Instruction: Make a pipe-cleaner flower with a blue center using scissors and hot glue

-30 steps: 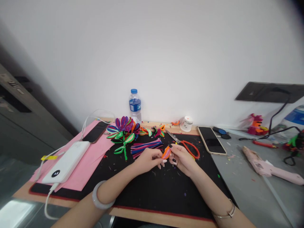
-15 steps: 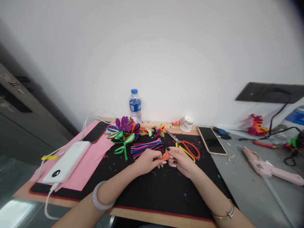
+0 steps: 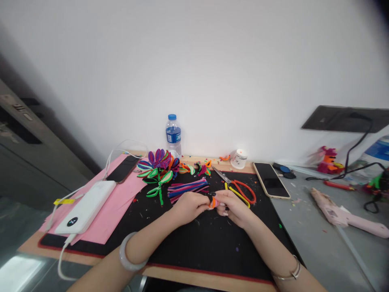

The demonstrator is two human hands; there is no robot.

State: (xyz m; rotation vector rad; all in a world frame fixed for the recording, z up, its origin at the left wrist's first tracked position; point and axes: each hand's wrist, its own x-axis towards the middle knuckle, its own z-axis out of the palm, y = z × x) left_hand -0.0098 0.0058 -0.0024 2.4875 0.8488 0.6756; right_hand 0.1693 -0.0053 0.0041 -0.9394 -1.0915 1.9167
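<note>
Between the fingertips of both hands is a small orange and pink pipe-cleaner piece (image 3: 214, 202), held above the black mat (image 3: 209, 247). My left hand (image 3: 191, 207) pinches its left side, and my right hand (image 3: 232, 207) grips it from the right. Fingers cover much of the piece. Just behind my left hand lies a bundle of blue, pink and purple pipe cleaners (image 3: 187, 188). Scissors (image 3: 243, 190) with orange and yellow handles lie beyond my right hand. Pipe-cleaner flowers (image 3: 159, 162) with green leaves lie to the left of the bundle.
A water bottle (image 3: 173, 136) and a white paper cup (image 3: 239, 158) stand by the wall. At right are a phone (image 3: 271, 180) and a pink glue gun (image 3: 343, 215). Pink sheets (image 3: 103, 221) at left carry a white power bank (image 3: 86, 207) and another phone (image 3: 124, 169).
The orange and pink piece has turned in my fingers, and my fingertips have come closer together around it. Everything else on the table stays where it was.
</note>
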